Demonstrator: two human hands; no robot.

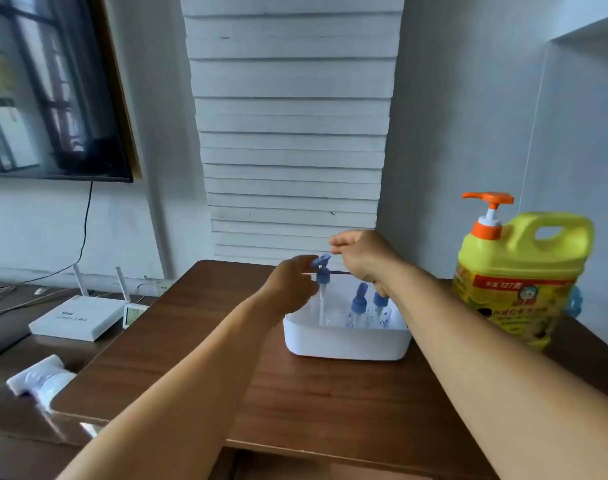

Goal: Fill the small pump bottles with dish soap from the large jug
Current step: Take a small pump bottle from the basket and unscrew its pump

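So far, early stage by my reading: nothing poured yet. Large yellow jug (519, 275) stands upright at the right end of the table (247, 382), orange pump head still screwed on, well apart from both hands. White bin (346, 341) sits mid-table, just left of the jug; inside it I count two small pump bottles (356, 311) with blue tops still on, clear bodies, no visible soap in them as far as I can tell. My left hand (292, 289) has its fingers pinched on a blue pump top (322, 270) raised above the bin's left side, its white dip tube hanging down into the bin; whether the tube's lower end is still inside a bottle I cannot tell, since that bottle's body is hidden behind the hand and bin wall. Right hand (361, 258) is over the bin's back edge with fingers curled; a thin dark line runs from it toward the left hand, possibly a handle of the bin, but what the curl closes on is not resolvable. Judgement: one bottle being opened, two still capped, all filling and recapping left to do. Off-task: white router (77, 315) on the lower surface to the left
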